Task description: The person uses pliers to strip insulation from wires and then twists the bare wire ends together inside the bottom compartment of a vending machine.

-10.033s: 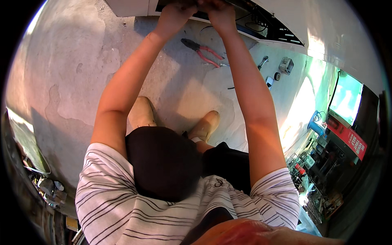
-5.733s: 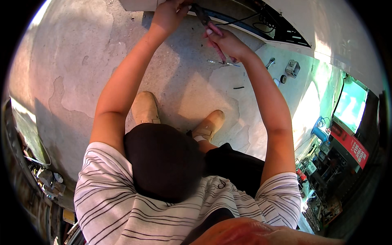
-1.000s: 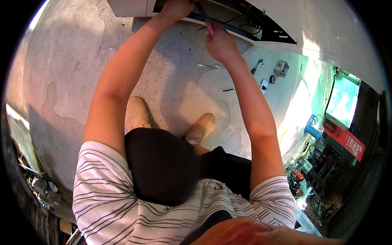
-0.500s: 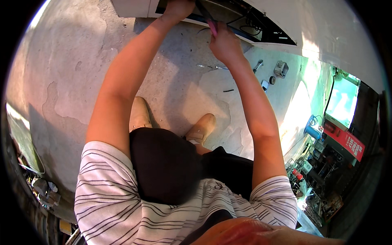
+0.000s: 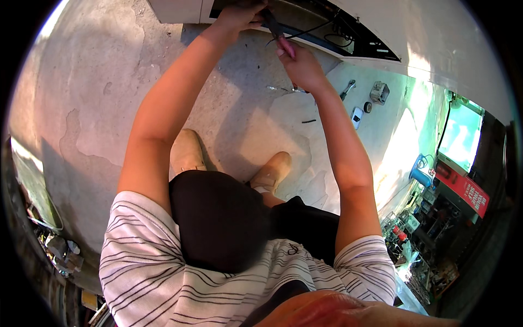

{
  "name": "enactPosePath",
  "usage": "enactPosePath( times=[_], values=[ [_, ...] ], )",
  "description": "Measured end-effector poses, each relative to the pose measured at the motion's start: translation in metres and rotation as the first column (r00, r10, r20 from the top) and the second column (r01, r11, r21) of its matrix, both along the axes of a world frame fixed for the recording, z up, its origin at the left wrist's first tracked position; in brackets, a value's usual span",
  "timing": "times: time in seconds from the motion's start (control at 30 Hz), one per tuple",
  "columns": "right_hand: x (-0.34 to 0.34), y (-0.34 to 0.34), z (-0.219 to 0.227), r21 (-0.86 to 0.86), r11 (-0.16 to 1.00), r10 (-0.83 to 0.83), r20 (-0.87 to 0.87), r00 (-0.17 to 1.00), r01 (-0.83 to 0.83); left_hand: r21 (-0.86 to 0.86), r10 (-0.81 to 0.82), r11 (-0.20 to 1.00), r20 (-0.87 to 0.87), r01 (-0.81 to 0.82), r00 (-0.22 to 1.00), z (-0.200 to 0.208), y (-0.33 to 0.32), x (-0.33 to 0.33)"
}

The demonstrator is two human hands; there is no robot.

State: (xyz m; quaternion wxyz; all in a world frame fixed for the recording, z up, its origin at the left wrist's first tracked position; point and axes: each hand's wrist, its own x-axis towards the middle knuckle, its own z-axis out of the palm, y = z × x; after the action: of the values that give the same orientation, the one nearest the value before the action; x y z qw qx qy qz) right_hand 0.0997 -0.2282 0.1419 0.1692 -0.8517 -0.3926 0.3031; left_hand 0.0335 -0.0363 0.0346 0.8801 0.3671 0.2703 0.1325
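Observation:
At the top of the view, a white metal cabinet [image 5: 182,10] has a dark open bay with black cables [image 5: 339,38] inside. My right hand [image 5: 305,68] is closed round the pink-red grip of a pair of pliers [image 5: 285,48]. Their dark jaws point up and left into the opening. Beside the jaws is my left hand [image 5: 237,19], at the opening's left part, with its fingers bent. Shadow and the picture's top edge hide what those fingertips pinch, if anything.
On the concrete floor right of my right forearm lie a wrench [image 5: 347,89], a square metal piece [image 5: 379,92], a small black ring [image 5: 368,107] and a white handheld object [image 5: 356,117]. Further right stand a blue cylinder [image 5: 420,173], a red box [image 5: 463,189] and cluttered parts [image 5: 417,229].
The right hand has shifted slightly down and right, turning the pliers so more of the grip shows. My left hand has come lower, and its fingers show beside the jaws.

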Motion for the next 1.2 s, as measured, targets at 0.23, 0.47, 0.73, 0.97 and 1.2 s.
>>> enactPosePath(
  times=[0.23, 0.47, 0.73, 0.97, 1.2],
  values=[
    [0.005, 0.002, 0.025, -0.078, 0.991, -0.134, -0.382, 0.915, 0.113, 0.173, 0.046, 0.983, 0.111, -0.065, 0.993, -0.035, 0.014, -0.012],
    [0.023, -0.012, -0.029, 0.232, 0.942, 0.037, 0.647, 0.762, -0.243, 0.738, 0.132, 0.674, -0.145, 0.018, 0.981, 0.025, -0.002, -0.026],
    [0.03, 0.015, -0.028, 0.133, 0.911, 0.029, 0.924, 0.381, -0.391, 0.905, 0.251, 0.423, -0.156, 0.036, 0.955, 0.027, 0.006, -0.033],
    [0.032, 0.028, -0.027, 0.112, 0.912, -0.015, 0.971, 0.24, -0.394, 0.895, 0.215, 0.447, -0.117, 0.009, 0.969, 0.033, 0.01, -0.032],
    [0.037, 0.036, -0.029, 0.113, 0.901, -0.01, 0.971, 0.238, -0.42, 0.877, 0.188, 0.463, -0.24, 0.13, 0.953, 0.034, 0.013, -0.029]
  ],
)
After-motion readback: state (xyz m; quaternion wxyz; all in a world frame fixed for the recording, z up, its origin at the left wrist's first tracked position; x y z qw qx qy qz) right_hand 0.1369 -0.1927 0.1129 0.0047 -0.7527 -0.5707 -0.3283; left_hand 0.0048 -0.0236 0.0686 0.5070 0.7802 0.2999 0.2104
